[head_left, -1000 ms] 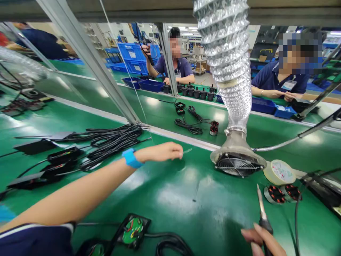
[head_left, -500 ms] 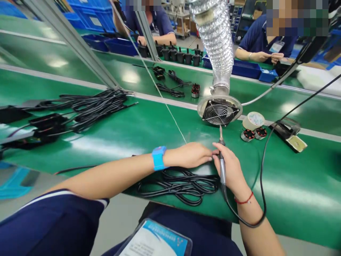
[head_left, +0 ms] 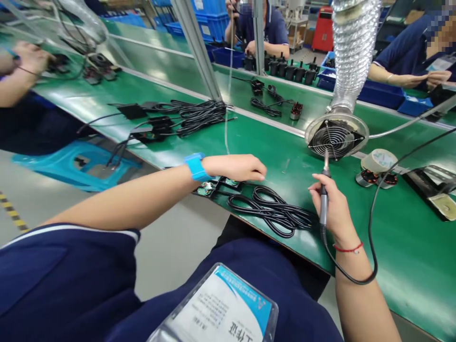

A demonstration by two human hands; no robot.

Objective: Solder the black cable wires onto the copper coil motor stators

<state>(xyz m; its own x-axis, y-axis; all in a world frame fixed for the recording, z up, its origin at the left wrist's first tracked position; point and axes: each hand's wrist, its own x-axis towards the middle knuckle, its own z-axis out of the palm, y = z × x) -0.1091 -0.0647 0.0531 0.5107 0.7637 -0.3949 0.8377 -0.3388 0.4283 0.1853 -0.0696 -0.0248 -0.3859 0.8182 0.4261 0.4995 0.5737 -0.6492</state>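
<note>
My right hand (head_left: 335, 202) is wrapped round a soldering iron (head_left: 324, 204), its tip pointing up in front of the round fan grille. My left hand (head_left: 237, 167) is closed above the bench, with its fingers curled under; whatever they hold is hidden. A thin pale strand (head_left: 226, 128) comes down from above and disappears behind this hand. Below and right of it lies a coiled black cable (head_left: 274, 209) at the bench edge. Small circuit boards in black housings (head_left: 208, 188) sit partly under my left wrist.
The fan grille (head_left: 331, 140) hangs on a silver duct (head_left: 351, 57). At right are a tape roll (head_left: 378, 161), motor stators (head_left: 388, 180) and an iron stand (head_left: 432, 190). Bundled black cables (head_left: 203, 115) lie left. Co-workers sit across and at far left, near a blue stool (head_left: 74, 166).
My hands have moved apart: the left drew back to the left, away from the iron, while the right still holds it. The view has turned left, showing another person's arms.
</note>
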